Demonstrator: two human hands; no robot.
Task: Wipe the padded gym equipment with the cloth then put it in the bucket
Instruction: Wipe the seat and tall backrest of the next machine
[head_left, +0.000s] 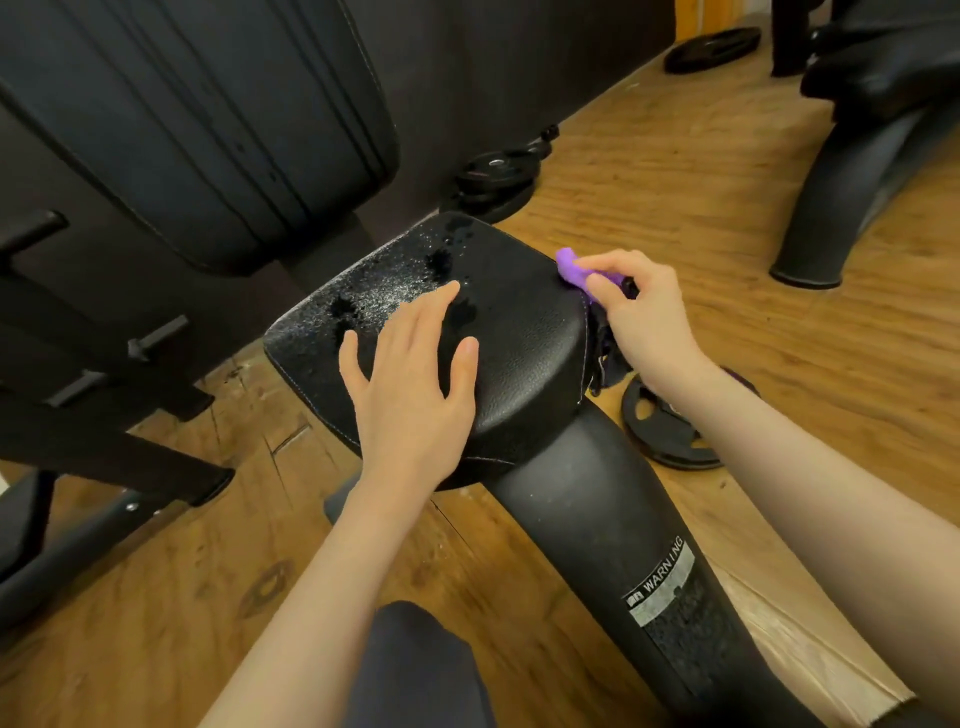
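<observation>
A black padded seat (524, 332) sits in the middle of the view, its far half speckled with wet droplets. My left hand (410, 384) lies flat on the seat's near part with fingers spread. At the seat's right edge my right hand (641, 317) pinches a purple cloth (571, 267), whose darker part hangs down beside the pad under my hand. No bucket is in view.
A large black back pad (197, 119) rises at upper left. The seat's black post (613, 540) carries a warning sticker. Weight plates (670, 431) lie on the wooden floor at right and by the wall (493, 176). Another machine's leg (831, 208) stands at right.
</observation>
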